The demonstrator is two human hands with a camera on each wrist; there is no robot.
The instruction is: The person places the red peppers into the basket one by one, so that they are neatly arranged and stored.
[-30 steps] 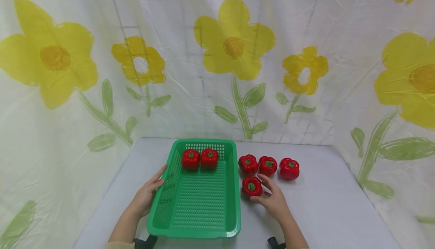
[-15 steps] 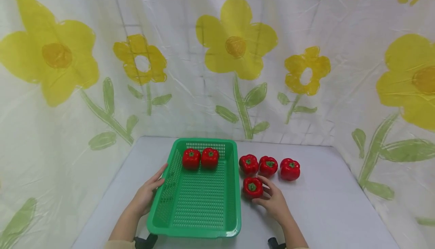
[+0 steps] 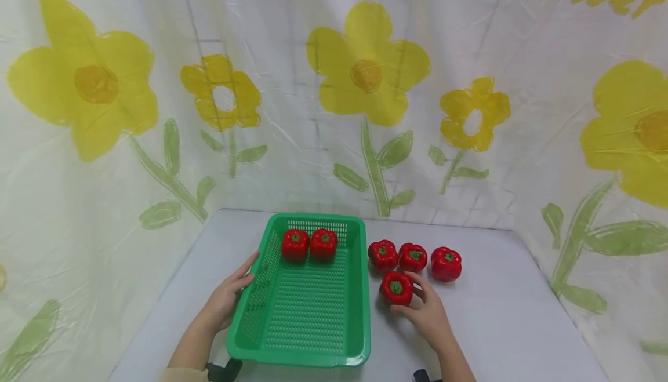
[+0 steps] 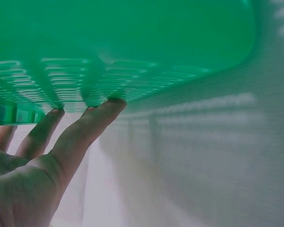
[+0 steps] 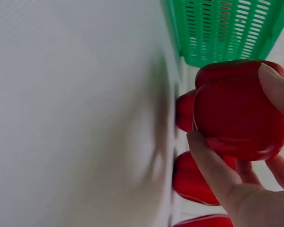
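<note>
My right hand (image 3: 429, 314) pinches a red bell pepper (image 3: 396, 288) between thumb and fingers, to the right of a green plastic basket (image 3: 297, 360). In the right wrist view this bell pepper (image 5: 241, 111) is raised off the tabletop, its base toward the camera. My left hand (image 3: 226, 302) rests against the basket's left side. Seen from the left wrist, its fingers (image 4: 87, 132) are fairly straight, tips at the slotted wall. Inside the basket, two red bell peppers sit side by side at the far end, a left one (image 3: 295, 246) and a right one (image 3: 323, 244).
Beyond my right hand, three more bell peppers stand on the white table (image 3: 501, 312): one near the basket (image 3: 382, 255), a middle one (image 3: 413, 258) and a right one (image 3: 446, 264). A white curtain (image 3: 292, 156) with painted yellow flowers hangs behind the table.
My right hand has closed its grip on the near bell pepper and lifted it, shifting slightly right. The left hand and the basket stay in place; the head view has shifted slightly.
</note>
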